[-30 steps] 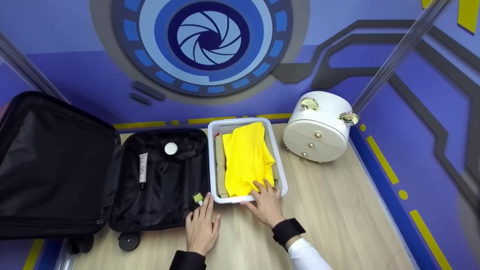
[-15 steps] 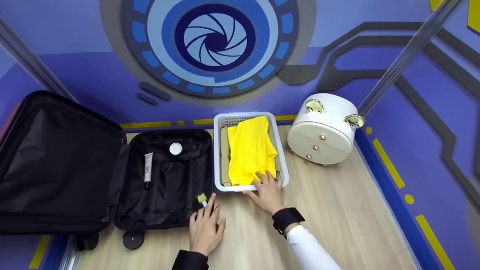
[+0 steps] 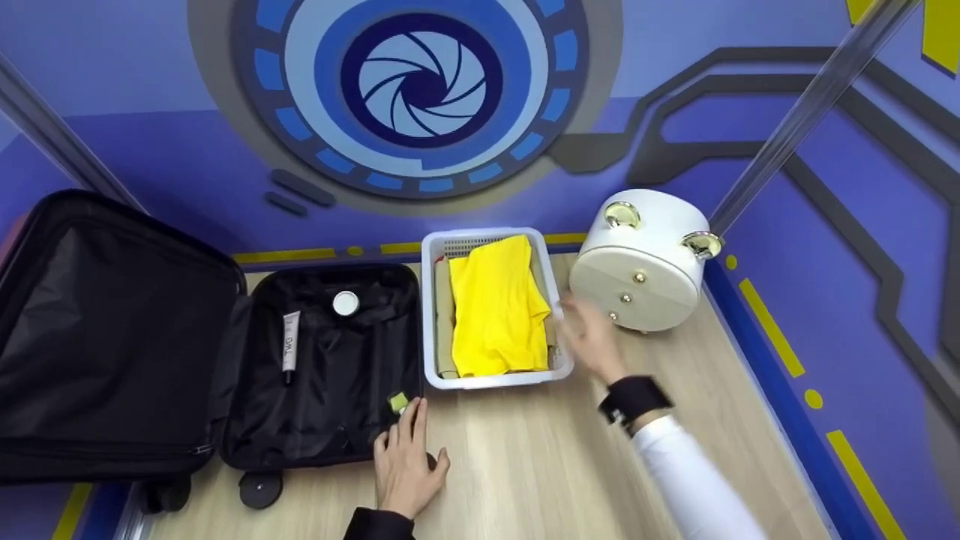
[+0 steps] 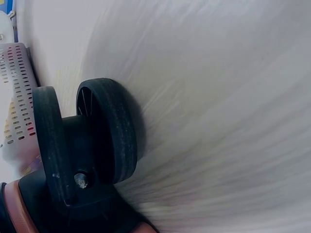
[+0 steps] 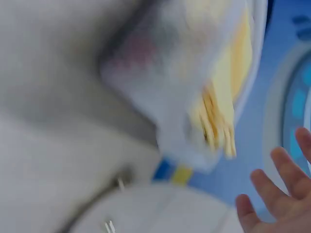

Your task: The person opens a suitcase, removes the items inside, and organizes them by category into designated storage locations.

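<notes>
My left hand [image 3: 409, 465] rests on the right front corner of an open black suitcase [image 3: 322, 457], its fingers straight. In the left wrist view a twin suitcase wheel [image 4: 119, 131] covers most of that hand. My right hand [image 3: 596, 341], blurred, is beside the right wall of a white plastic basket [image 3: 480, 382]. The right wrist view shows its fingers [image 5: 272, 191] spread, holding nothing. A folded yellow cloth [image 3: 499, 307] lies in the basket over beige cloth [image 3: 445, 322].
Inside the suitcase lie a tube [image 3: 290, 345], a round white-lidded jar [image 3: 346, 303] and a small green-topped item [image 3: 398, 403]. A white round case [image 3: 634, 281] with gold knobs stands right of the basket. The suitcase lid [image 3: 112, 337] leans open at left. A wall [image 3: 150, 165] closes the back.
The basket first slid back toward the wall under my right hand. Then that hand left its front rim and swung right, beside the basket's right side. My left hand stays at the suitcase corner.
</notes>
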The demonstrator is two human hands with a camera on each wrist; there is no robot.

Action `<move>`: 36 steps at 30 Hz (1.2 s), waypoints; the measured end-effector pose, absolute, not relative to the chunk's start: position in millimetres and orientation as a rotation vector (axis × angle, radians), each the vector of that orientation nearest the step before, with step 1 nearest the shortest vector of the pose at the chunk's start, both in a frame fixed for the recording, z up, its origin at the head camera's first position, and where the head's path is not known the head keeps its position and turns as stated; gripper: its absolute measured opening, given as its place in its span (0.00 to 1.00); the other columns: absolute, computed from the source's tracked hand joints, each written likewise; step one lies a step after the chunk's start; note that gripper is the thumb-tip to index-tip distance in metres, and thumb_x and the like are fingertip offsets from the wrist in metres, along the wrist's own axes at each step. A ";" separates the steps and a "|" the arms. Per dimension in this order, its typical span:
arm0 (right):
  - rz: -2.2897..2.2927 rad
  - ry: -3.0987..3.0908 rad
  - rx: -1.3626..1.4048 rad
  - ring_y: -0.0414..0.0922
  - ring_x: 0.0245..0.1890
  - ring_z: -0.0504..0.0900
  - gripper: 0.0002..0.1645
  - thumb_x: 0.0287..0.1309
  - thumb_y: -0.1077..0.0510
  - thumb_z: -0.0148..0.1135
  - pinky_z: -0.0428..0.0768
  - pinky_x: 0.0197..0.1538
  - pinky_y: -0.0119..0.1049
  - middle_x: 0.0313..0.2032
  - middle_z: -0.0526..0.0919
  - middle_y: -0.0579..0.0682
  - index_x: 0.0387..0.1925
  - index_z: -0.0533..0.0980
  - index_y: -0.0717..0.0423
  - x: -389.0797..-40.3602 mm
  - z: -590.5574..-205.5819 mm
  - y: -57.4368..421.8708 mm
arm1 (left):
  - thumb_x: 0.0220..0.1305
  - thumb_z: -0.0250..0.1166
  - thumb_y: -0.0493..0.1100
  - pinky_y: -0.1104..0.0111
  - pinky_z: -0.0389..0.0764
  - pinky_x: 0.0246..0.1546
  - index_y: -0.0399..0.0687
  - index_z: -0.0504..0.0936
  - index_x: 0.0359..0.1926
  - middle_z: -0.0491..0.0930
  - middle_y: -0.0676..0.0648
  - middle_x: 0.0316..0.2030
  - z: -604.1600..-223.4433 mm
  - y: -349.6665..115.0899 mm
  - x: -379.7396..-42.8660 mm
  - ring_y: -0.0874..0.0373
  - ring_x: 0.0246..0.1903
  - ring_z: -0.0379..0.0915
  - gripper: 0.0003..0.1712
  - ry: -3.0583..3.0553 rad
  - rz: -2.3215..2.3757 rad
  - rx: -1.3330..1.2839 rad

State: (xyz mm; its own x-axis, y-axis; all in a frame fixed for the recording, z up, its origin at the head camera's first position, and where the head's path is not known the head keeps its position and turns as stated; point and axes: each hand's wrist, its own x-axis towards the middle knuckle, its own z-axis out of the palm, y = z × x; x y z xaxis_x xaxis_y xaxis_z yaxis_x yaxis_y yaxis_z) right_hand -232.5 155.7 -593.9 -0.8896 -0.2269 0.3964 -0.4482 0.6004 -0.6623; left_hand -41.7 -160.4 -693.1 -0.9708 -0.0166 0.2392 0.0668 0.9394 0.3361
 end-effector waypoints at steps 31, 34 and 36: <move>1.251 -2.447 -0.681 0.57 0.55 0.77 0.40 0.51 0.32 0.74 0.73 0.60 0.48 0.52 0.79 0.60 0.49 0.71 0.58 -313.2 -543.8 319.8 | 0.55 0.71 0.55 0.48 0.69 0.55 0.47 0.65 0.78 0.68 0.43 0.73 -692.2 -155.7 -34.8 0.48 0.51 0.75 0.51 -2.832 -0.506 -0.063; 1.244 -2.474 -0.685 0.62 0.58 0.76 0.46 0.51 0.29 0.72 0.72 0.62 0.54 0.55 0.78 0.64 0.54 0.70 0.61 -304.9 -544.4 314.3 | 0.56 0.70 0.56 0.47 0.68 0.57 0.47 0.64 0.78 0.67 0.43 0.74 -691.4 -158.9 -39.8 0.48 0.52 0.74 0.51 -2.848 -0.518 -0.042; 1.261 -2.489 -0.691 0.63 0.61 0.76 0.48 0.51 0.28 0.72 0.71 0.64 0.55 0.60 0.78 0.65 0.56 0.69 0.61 -297.4 -545.0 311.5 | 0.56 0.70 0.55 0.47 0.68 0.57 0.47 0.64 0.79 0.66 0.43 0.74 -691.3 -160.7 -42.7 0.48 0.53 0.74 0.51 -2.862 -0.520 -0.026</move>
State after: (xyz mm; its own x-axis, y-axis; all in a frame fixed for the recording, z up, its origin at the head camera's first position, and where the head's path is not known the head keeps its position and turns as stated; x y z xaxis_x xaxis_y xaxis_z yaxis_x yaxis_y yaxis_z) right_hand -297.4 311.5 -545.0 -0.8511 0.5245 0.0216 0.2929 0.5086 -0.8096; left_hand -42.7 -160.7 -691.3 -0.9729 -0.0237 0.2300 0.0587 0.9367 0.3451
